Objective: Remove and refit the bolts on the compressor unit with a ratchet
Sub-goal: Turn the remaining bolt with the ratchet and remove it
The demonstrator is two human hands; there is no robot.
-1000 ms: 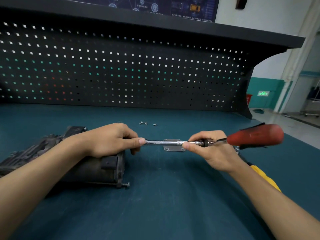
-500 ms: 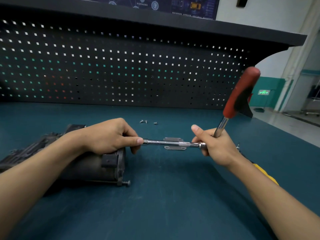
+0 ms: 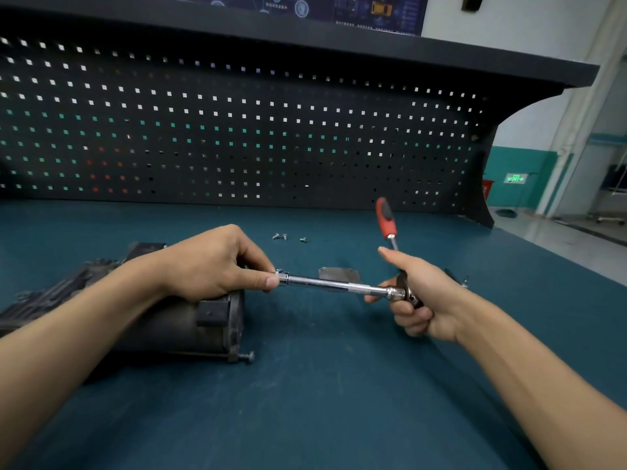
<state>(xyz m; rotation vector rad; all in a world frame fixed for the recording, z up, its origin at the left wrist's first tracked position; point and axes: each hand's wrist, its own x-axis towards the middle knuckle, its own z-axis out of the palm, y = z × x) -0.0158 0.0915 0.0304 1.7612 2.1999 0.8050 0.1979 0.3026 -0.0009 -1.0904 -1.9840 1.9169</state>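
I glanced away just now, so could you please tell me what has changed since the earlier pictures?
The ratchet swung from pointing right to standing up, tipped towards the pegboard, turned by the right hand. The left hand still pinches the socket end of the extension bar; compressor unit and loose screws stayed put.

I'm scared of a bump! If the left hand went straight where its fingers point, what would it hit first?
Probably the right hand, gripping the ratchet at the far end of the extension bar the left hand pinches.
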